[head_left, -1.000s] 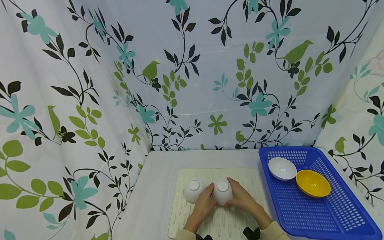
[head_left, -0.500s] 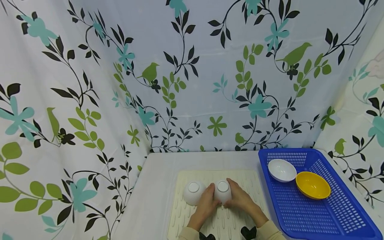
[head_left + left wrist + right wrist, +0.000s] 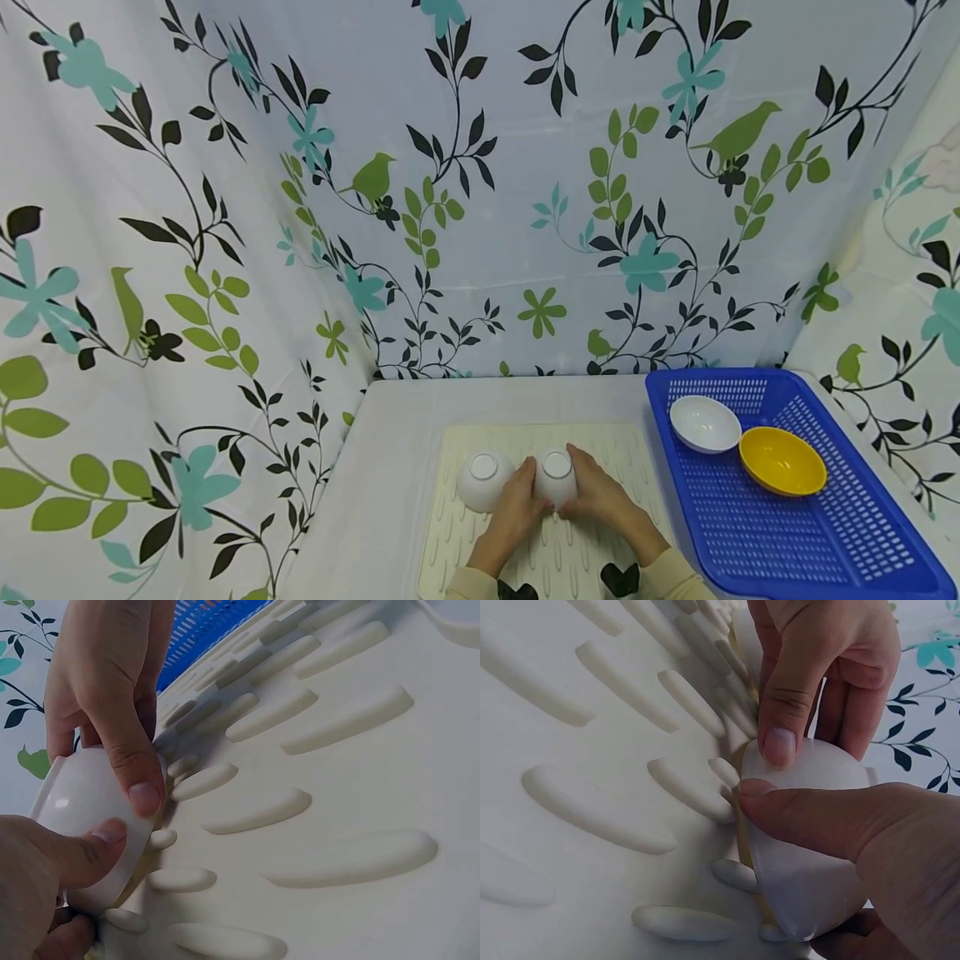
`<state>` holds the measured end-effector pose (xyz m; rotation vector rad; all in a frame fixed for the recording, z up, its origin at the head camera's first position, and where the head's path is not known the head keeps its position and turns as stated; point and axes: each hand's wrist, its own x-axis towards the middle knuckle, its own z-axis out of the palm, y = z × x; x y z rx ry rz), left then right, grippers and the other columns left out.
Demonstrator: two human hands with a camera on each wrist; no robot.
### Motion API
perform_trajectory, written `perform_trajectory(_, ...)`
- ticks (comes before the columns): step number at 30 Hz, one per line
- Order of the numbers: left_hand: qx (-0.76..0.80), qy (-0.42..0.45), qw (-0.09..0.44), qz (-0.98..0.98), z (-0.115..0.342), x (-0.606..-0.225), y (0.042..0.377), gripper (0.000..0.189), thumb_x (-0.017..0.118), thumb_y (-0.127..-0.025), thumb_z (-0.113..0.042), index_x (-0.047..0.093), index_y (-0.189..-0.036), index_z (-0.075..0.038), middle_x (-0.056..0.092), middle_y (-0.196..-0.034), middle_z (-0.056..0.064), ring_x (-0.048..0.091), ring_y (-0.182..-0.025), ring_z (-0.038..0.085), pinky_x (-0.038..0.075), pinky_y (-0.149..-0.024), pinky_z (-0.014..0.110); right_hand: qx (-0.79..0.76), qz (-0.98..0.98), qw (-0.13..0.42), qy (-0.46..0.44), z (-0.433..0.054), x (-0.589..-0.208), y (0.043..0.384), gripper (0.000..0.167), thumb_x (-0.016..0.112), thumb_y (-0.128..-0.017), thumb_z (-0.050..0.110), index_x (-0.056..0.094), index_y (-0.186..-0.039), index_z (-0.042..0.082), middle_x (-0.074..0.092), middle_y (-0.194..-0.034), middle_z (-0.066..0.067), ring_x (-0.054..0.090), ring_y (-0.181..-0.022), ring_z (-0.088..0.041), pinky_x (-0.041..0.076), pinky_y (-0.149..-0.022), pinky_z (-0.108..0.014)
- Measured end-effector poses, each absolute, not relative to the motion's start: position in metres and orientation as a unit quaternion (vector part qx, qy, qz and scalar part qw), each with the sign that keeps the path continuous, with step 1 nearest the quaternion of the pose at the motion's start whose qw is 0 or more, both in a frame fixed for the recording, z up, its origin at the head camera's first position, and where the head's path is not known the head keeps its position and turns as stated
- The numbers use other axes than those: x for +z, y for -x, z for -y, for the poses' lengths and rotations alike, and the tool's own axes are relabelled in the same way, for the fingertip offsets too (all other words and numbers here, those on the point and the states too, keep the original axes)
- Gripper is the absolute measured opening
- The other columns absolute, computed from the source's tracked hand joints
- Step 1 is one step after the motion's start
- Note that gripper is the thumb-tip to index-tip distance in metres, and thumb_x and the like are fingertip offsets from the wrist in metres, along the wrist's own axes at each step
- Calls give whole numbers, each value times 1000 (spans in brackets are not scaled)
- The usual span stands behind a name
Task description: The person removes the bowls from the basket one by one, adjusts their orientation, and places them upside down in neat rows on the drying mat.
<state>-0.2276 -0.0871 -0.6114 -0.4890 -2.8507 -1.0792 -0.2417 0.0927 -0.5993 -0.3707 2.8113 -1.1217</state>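
Upside down on a cream ridged drying mat (image 3: 555, 542), a white bowl (image 3: 557, 479) is held from both sides. My left hand (image 3: 516, 504) grips its left side and my right hand (image 3: 602, 496) its right. Both thumbs press on the near wall; in the right wrist view they lie close together on the bowl (image 3: 810, 847), whose rim is low at the mat. Fingers curl around the sides and are partly hidden behind it. Just left of my left hand, a second white bowl (image 3: 482, 482) stands upside down on the mat.
On the right of the white table (image 3: 360, 500) is a blue plastic basket (image 3: 757, 533). In it lie a white bowl (image 3: 705, 425) and a yellow bowl (image 3: 782, 462), both facing up. Patterned curtains (image 3: 480, 208) enclose the table at the back and sides.
My hands and the bowl between them stay almost in place, still in the same hold. Only a slight shift of the forearms and the head view shows.
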Motion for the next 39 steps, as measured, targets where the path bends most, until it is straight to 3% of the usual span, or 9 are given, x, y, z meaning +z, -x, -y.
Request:
perform_trajectory(19, -358, 149, 24, 922, 86, -612, 226, 73, 78, -85, -12, 43, -145, 8, 50, -148, 26, 51, -138, 37, 43, -116, 49, -340, -932, 39, 123, -92, -599, 237, 112, 92, -66, 12, 24, -152, -11, 34, -151, -39, 46, -134, -53, 45, -109, -63)
perform_trajectory(28, -361, 140, 21, 922, 88, -616, 227, 74, 80, -83, -13, 43, -145, 8, 50, -148, 26, 51, -138, 37, 43, -116, 49, -311, -939, -5, 145, -96, -562, 217, 100, 90, -70, 15, 33, -148, -13, 40, -149, -37, 45, -136, -51, 46, -109, -61)
perform_trajectory(39, -367, 146, 26, 918, 91, -615, 226, 73, 78, -84, -12, 43, -144, 9, 51, -147, 27, 51, -137, 39, 43, -116, 49, -279, -951, -30, 130, -126, -512, 197, 91, 82, -82, 27, 33, -150, -10, 40, -152, -33, 43, -139, -50, 43, -111, -63)
